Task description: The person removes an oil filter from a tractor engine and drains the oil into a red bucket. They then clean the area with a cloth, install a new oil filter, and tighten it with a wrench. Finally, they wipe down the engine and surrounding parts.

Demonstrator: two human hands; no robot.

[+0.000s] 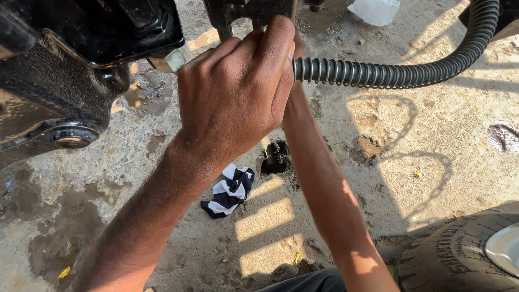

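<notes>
The left hand [238,92] is clenched in a fist at the near end of a black ribbed corrugated hose [389,73], its knuckles towards the camera and its fingers curled round what seems to be the hose's end, so it appears to be grasping that hose. The right hand [296,46] is almost wholly hidden behind the left; only its forearm shows, rising from below, and I cannot tell whether it grips or merely steadies. The hose's long axis runs from the fist out to the right, nearly level, then curves upward to the top right corner, so its free length lies on the right arm's side while its end sits under the left hand, the nearer of the two to it. Its surface is dull, flexible plastic with close, even rings. Above and left of the hands hangs a dark, greasy metal machine body [65,75], rough-cast, with a round bolted boss low on its side. Beneath lies stained, pitted concrete ground [443,162] with damp patches and a small dark hole. A crumpled black-and-white striped rag [230,192] rests below the left wrist, and a worn black rubber tyre [459,254] fills the lower right corner.
</notes>
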